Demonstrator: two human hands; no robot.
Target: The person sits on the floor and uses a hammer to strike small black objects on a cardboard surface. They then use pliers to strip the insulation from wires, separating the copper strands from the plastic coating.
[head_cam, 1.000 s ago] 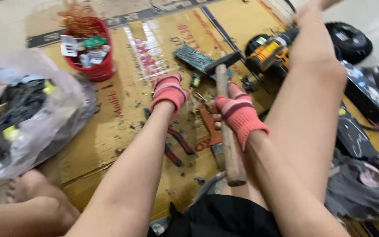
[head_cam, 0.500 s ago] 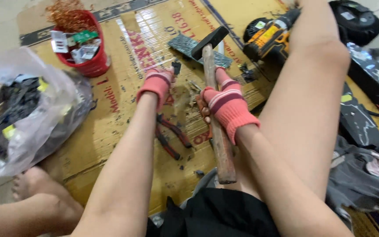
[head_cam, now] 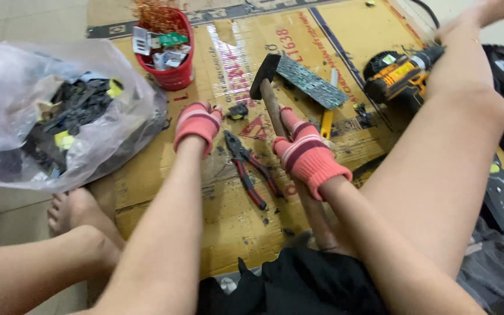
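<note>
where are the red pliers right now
In the head view the red pliers lie on the cardboard between the left hand and the right hand.

Hidden under the gloved right hand (head_cam: 305, 153): middle of the hammer (head_cam: 270, 93) handle. Concealed by the left glove (head_cam: 196, 123): its fingertips. Cut off at the left edge: plastic bag (head_cam: 59, 111). Indistinct: small dark piece (head_cam: 238, 111) just beside that glove.

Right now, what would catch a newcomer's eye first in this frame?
The right hand, in a pink striped glove, grips a wooden-handled hammer at centre, its head up beside a grey circuit board. The gloved left hand rests on the cardboard near red-handled pliers. A clear bag of dark scrap fills the left.
</note>
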